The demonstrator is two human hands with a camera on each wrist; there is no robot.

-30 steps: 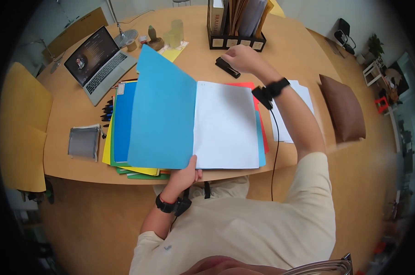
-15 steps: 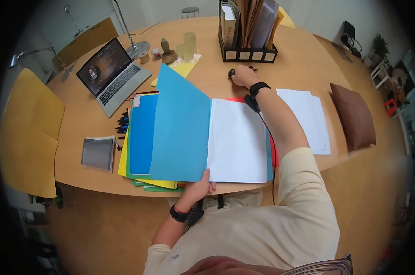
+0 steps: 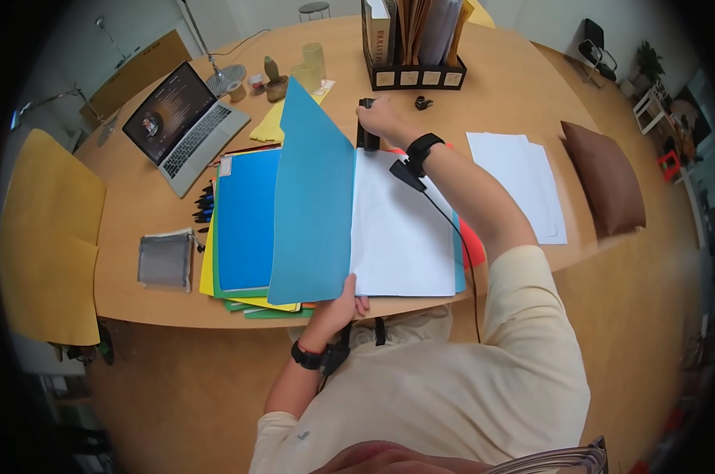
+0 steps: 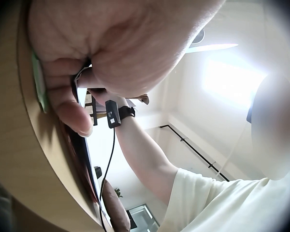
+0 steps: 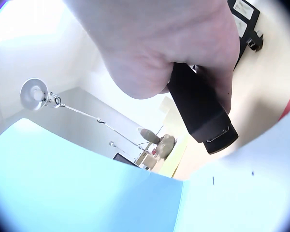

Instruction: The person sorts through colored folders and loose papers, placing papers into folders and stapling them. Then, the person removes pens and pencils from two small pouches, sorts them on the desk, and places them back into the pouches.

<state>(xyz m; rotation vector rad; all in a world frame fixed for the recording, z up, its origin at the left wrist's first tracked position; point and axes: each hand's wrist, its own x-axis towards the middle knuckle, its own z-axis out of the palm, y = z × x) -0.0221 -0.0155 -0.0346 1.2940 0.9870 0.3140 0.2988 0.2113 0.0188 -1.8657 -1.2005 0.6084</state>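
Note:
A light blue folder (image 3: 314, 197) stands partly open, its left cover raised, with white sheets (image 3: 405, 229) lying on its right side. My left hand (image 3: 338, 310) grips the folder's bottom edge near the fold, thumb on top and fingers beneath. In the head view my right hand (image 3: 383, 118) holds a black stapler (image 3: 368, 136) at the top edge of the sheets, near the fold. The right wrist view shows fingers and thumb round the stapler (image 5: 200, 108), its front end pointing towards the sheets. Two small dark marks show on the paper there.
Colored folders (image 3: 247, 221) lie stacked under the blue one. A laptop (image 3: 188, 118), pens (image 3: 205, 204) and a mesh pouch (image 3: 165, 261) are to the left. Loose papers (image 3: 519, 186) and a brown cushion (image 3: 604, 180) lie right. A black file holder (image 3: 418, 77) and small black clip (image 3: 424, 103) are behind.
My right hand has brought the stapler from the area before the file holder to the top of the sheets. The folder's raised cover has tilted more upright; my left hand keeps its grip.

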